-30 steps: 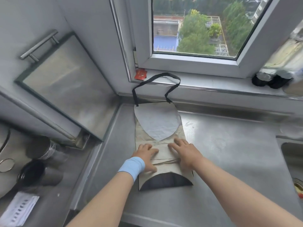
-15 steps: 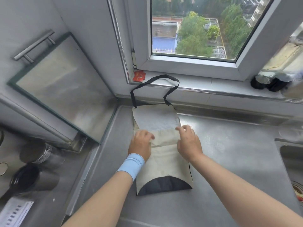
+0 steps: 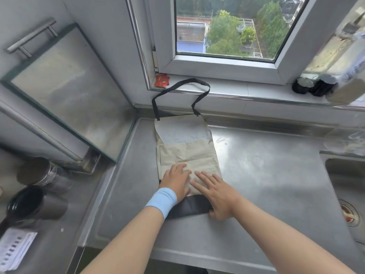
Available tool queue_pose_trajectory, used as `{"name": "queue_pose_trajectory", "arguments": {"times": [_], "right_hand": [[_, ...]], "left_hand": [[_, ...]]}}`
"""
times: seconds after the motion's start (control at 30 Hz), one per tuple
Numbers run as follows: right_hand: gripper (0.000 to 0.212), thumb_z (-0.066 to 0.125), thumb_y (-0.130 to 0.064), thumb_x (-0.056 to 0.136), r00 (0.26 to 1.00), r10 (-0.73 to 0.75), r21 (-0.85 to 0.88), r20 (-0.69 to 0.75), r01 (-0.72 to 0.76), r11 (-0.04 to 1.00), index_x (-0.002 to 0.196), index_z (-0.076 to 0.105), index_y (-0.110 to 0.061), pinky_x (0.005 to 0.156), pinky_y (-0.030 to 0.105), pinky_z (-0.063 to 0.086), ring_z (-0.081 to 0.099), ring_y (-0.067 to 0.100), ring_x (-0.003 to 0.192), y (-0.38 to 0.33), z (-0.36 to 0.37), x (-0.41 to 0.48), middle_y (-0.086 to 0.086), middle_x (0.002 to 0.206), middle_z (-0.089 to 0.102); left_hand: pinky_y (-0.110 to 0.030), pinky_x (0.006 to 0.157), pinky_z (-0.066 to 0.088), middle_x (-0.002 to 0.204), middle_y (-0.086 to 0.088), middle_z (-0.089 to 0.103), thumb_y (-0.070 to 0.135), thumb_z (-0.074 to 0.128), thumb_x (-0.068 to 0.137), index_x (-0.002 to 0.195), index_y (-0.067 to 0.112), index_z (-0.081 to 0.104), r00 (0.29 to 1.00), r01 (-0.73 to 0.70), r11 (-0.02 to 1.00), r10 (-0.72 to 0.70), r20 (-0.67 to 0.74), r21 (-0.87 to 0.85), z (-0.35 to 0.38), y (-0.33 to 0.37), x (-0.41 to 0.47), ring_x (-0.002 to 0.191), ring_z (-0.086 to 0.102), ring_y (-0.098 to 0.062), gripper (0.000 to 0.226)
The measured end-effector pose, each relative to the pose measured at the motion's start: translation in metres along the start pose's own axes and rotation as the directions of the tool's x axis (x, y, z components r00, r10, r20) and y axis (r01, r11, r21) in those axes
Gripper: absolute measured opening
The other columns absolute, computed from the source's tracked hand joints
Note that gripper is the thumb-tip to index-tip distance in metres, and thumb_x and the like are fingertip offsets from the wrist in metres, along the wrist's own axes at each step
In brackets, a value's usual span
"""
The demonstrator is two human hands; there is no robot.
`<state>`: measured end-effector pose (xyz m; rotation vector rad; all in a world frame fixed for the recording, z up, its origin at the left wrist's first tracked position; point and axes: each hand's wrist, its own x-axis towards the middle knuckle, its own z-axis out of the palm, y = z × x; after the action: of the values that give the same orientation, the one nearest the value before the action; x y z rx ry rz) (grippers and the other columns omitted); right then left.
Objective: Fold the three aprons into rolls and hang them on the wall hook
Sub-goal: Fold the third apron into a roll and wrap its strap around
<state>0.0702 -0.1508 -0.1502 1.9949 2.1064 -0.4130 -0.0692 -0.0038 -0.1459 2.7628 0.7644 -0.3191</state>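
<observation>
While the left hand (image 3: 176,181) and right hand (image 3: 215,192) are pressing flat, fingers straight, on the apron (image 3: 187,149) beneath and ahead of them on the bench (image 3: 266,175), I'd be smoothing creases before rolling tightly.

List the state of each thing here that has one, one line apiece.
Apron: folded into a narrow strip, lying flat on the counter, not yet rolled.
Neck strap: looped up onto the window sill.
Left hand: flat, pressing on the apron.
Right hand: flat, fingers straight, pressing the apron's near end.
</observation>
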Motion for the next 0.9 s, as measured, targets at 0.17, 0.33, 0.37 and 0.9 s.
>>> {"name": "queue_pose_trajectory", "arguments": {"times": [0.17, 0.33, 0.37, 0.9], "right_hand": [[0.065, 0.060, -0.044, 0.065, 0.998, -0.014, 0.006, -0.062, 0.014, 1.000, 0.124, 0.040, -0.028, 0.090, 0.041, 0.042, 0.044, 0.030, 0.114, -0.009, -0.008, -0.007, 0.009, 0.129, 0.042], [0.046, 0.054, -0.053, 0.066, 0.997, -0.028, -0.076, -0.074, 0.022, 0.997, 0.105, 0.059, -0.028, 0.077, 0.039, 0.047, 0.054, 0.024, 0.095, -0.015, -0.001, -0.014, 0.001, 0.112, 0.055], [0.038, 0.057, -0.049, 0.067, 0.997, -0.034, -0.130, -0.068, 0.025, 0.991, 0.097, 0.064, -0.027, 0.071, 0.036, 0.048, 0.056, 0.024, 0.089, -0.017, 0.001, -0.015, 0.000, 0.107, 0.058], [0.034, 0.058, -0.046, 0.066, 0.946, 0.302, 0.291, 0.117, -0.324, 0.900, 0.095, 0.061, -0.028, 0.065, 0.028, 0.046, 0.059, 0.014, 0.074, -0.024, -0.065, -0.054, -0.014, 0.083, 0.064]], "left_hand": [[-0.030, 0.087, 0.041, 0.114, 0.006, 0.047, 0.047, 0.060, 0.084, 0.108, 0.031, 0.056, 0.992, -0.099, 0.991, 0.106, 0.068, -0.089, -0.001, -0.005, -0.033, 0.110, 0.047, -0.018, 0.029], [-0.029, 0.100, 0.037, 0.128, 0.009, 0.040, 0.058, 0.068, 0.069, 0.124, 0.034, 0.052, 0.985, -0.114, 0.991, 0.122, 0.121, -0.070, 0.012, -0.011, -0.049, 0.121, 0.037, -0.015, 0.062], [-0.030, 0.102, 0.036, 0.131, 0.008, 0.038, 0.058, 0.070, 0.068, 0.127, 0.032, 0.051, 0.984, -0.112, 0.991, 0.121, 0.133, -0.075, 0.014, -0.011, -0.051, 0.124, 0.035, -0.015, 0.067], [-0.030, 0.085, 0.046, 0.114, -0.007, 0.066, 0.027, 0.056, 0.093, 0.113, 0.020, 0.066, 0.904, 0.100, 0.992, -0.060, 0.423, -0.073, -0.056, -0.008, -0.075, 0.100, 0.061, -0.028, 0.023]]}}
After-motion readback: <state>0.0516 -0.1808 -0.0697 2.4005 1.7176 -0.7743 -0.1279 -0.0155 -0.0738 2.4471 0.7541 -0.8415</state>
